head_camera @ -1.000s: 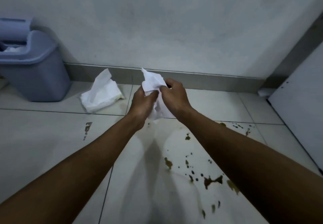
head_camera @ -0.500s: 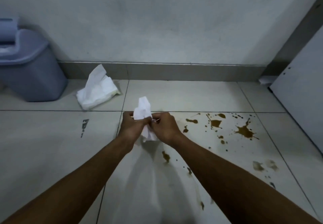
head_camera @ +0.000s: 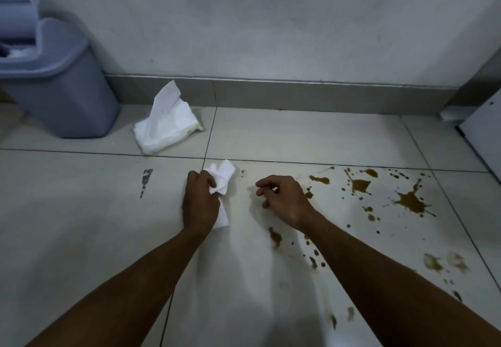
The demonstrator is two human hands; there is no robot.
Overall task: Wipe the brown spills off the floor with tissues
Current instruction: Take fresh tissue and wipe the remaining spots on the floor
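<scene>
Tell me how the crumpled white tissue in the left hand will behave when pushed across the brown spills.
The crumpled white tissue looks limp: it bunches and folds in the left hand, so it will probably flatten under pressure. It seems very light and likely to drag along easily. Being thin paper, it may soak up the brown spills and tear if scrubbed.

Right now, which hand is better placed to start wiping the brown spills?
Probably left: the left hand already grips the crumpled white tissue; the right hand, nearer the brown spills, holds nothing.
</scene>
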